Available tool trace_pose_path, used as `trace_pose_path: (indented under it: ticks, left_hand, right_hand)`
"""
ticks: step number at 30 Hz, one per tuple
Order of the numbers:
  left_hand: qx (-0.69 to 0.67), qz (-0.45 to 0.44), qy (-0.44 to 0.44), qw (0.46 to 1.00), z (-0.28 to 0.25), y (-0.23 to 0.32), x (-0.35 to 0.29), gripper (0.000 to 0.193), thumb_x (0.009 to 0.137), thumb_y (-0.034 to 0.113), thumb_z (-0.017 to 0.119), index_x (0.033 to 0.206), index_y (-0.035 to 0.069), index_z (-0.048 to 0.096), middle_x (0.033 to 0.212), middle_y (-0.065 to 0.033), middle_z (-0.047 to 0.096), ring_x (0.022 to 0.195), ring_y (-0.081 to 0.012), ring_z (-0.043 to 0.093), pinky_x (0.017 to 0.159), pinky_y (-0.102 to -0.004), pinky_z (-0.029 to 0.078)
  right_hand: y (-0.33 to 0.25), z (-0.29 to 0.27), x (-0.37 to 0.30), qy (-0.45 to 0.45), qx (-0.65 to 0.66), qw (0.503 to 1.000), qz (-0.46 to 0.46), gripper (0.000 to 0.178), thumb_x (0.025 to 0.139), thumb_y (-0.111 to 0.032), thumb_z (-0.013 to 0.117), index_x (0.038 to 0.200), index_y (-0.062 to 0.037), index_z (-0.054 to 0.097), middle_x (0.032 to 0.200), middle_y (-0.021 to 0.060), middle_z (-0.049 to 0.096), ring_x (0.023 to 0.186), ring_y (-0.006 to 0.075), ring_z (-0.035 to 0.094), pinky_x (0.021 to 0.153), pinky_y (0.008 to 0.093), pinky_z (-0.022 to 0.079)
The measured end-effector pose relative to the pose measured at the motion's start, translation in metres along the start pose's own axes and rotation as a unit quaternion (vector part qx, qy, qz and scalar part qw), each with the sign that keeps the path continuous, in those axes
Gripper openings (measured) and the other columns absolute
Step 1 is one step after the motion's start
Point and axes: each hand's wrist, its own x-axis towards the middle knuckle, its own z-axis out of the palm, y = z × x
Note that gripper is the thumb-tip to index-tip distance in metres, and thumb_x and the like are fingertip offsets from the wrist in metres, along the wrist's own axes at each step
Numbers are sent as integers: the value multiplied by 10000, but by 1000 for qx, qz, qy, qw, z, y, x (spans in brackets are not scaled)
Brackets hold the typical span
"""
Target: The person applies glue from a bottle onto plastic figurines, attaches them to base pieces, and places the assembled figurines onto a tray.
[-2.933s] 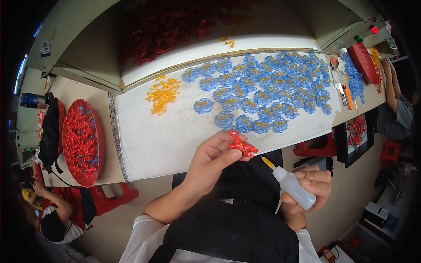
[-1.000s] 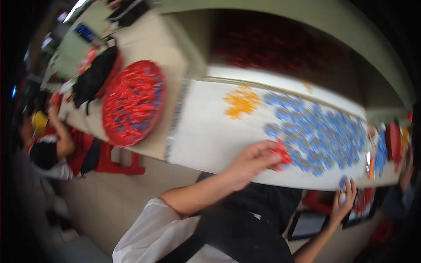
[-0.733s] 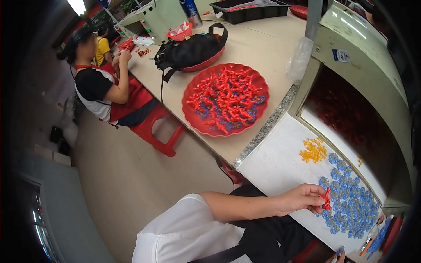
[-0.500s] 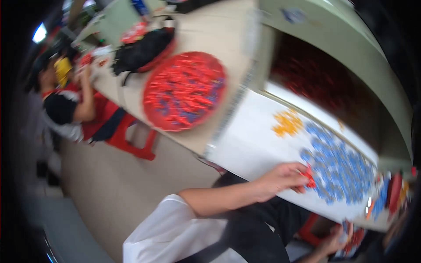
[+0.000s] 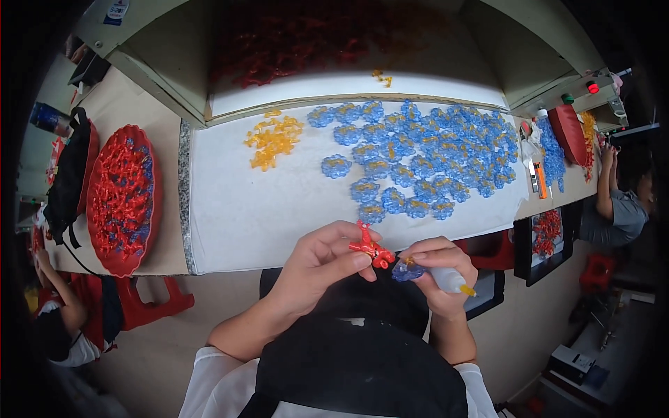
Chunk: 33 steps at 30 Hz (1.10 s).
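My left hand (image 5: 313,263) pinches a small red plastic figure (image 5: 373,249) between thumb and fingers, in front of the table's near edge. Close beside it, my right hand (image 5: 446,268) is closed on a dark blue translucent flower-like piece (image 5: 407,270) at the fingertips. That hand also grips a white squeeze bottle (image 5: 449,280) with a yellow tip, held against the palm. The red figure and the blue piece are near each other; whether they touch I cannot tell. Many light blue translucent pieces (image 5: 421,164) with yellow centres cover the white sheet (image 5: 230,216) beyond my hands.
Yellow pieces (image 5: 273,141) lie left of the blue ones. A box-like cabinet (image 5: 164,76) holding dark red pieces (image 5: 293,42) stands behind. On the left is a red basket (image 5: 155,230) of red and purple pieces. An orange lighter (image 5: 540,180) lies at right. Other people sit at both sides.
The view has turned right and levelled over the table. My right hand has come up from the lower right to beside my left, which still holds the red figure.
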Motion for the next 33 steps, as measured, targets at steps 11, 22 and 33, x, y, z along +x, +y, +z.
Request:
trace_pose_path:
  ticks: [11,22,33]
  left_hand:
    - [29,2,-8,1000,-1,-5,4,202,812,40,512,1004,-10,478,941,-82,565,720,-120,559,680,-226,446]
    - [56,-16,-7,998,-3,-3,8,203,814,52,515,1002,-14,479,921,-89,582,710,-109,556,678,-219,440]
    - [46,-80,-16,996,-2,3,12,215,799,83,540,987,-18,512,802,-96,601,634,-121,577,634,-220,454]
  right_hand:
    - [-1,-3,5,-39,-89,995,-33,191,642,29,563,832,26,590,841,181,567,737,226,575,671,285,458]
    - [-2,-4,11,-46,-148,987,-35,237,602,53,660,822,-25,623,806,120,577,702,191,586,566,239,471]
    - [-16,-14,24,-175,-215,959,-54,248,556,23,672,794,-29,624,764,62,568,621,173,568,504,252,455]
